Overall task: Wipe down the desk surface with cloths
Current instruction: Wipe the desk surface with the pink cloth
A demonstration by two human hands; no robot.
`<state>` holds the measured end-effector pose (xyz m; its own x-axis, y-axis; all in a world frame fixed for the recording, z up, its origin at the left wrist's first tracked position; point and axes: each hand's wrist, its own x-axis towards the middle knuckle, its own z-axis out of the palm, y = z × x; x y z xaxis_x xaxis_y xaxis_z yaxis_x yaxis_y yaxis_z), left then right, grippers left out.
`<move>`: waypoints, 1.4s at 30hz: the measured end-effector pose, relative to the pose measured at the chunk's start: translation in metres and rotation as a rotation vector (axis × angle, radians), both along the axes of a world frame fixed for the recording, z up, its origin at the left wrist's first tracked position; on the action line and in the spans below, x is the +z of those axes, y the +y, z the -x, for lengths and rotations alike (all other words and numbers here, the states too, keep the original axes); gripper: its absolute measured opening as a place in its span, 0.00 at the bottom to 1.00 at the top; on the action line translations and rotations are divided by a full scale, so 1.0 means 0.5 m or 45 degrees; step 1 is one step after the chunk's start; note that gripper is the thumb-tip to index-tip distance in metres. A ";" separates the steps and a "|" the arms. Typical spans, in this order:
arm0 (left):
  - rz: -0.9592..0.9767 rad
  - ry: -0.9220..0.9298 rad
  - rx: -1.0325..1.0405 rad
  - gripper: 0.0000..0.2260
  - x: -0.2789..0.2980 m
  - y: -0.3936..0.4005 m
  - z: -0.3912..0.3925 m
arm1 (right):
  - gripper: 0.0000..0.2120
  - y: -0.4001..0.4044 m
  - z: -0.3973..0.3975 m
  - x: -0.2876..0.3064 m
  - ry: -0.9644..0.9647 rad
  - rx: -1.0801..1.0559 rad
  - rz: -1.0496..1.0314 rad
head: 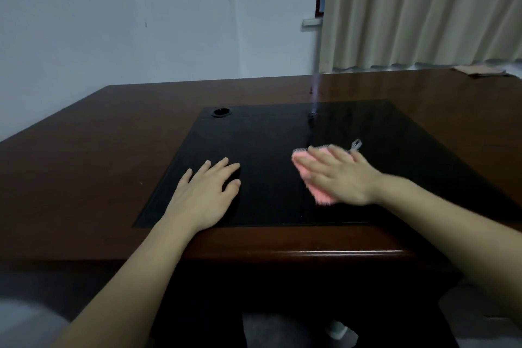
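- We see the right hand [336, 175] lying flat, fingers straight and spread, pressing a fuzzy pink cloth [319, 192] onto the black inset panel [268, 150] of the dark brown wooden desk [84, 178], right of the panel's middle.
- The left hand [206, 192] rests palm-down on the same panel, fingers relaxed, holding nothing; we judge it is bracing.
- Since the cloth is pinned only by a flat palm and not gripped, we think it could bunch up or slide out from under the fingers during a quick stroke, leaving streaks.
- A small grey loop [356, 145] trails from the cloth's far edge; we suspect it could drag or snag at the round black cable hole [221, 112] if the wipe reaches that corner.
- The brown wood around the panel could be skipped if strokes stay on the black area.
- The right hand is motion-blurred, so we cannot tell how the cloth is folded beneath it.
- A flat tan thing [477, 70] at the desk's far right corner is too dim to identify.
- Dust or wet marks on the dark surface cannot be made out.
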<state>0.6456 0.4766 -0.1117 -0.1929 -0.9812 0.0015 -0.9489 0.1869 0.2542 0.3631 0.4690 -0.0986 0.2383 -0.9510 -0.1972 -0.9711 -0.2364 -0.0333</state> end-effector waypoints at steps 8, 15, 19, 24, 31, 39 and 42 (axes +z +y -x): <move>0.032 0.011 -0.004 0.22 -0.002 0.005 -0.002 | 0.26 -0.004 -0.027 -0.001 -0.013 -0.066 -0.013; 0.108 0.041 -0.075 0.20 0.003 0.012 0.005 | 0.33 0.208 -0.032 0.008 -0.049 0.238 -0.028; 0.146 -0.020 -0.116 0.20 0.010 0.010 0.006 | 0.33 0.205 -0.016 0.017 -0.048 0.305 -0.056; 0.111 0.027 -0.114 0.20 0.023 -0.008 0.031 | 0.26 0.048 0.020 0.005 0.013 0.151 -0.002; 0.068 0.086 -0.153 0.20 0.036 -0.077 0.100 | 0.27 -0.075 0.020 -0.002 -0.007 -0.046 -0.007; 0.036 0.096 -0.247 0.20 0.037 -0.136 0.164 | 0.28 0.174 0.026 0.008 -0.073 0.186 -0.042; 0.029 0.071 -0.279 0.20 0.018 -0.138 0.174 | 0.27 0.212 0.044 0.018 -0.094 0.196 -0.093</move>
<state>0.5588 0.4076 -0.1025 -0.4002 -0.9155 0.0398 -0.8697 0.3932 0.2983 0.3413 0.5748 -0.0898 0.3961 -0.8860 -0.2410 -0.9180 -0.3763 -0.1253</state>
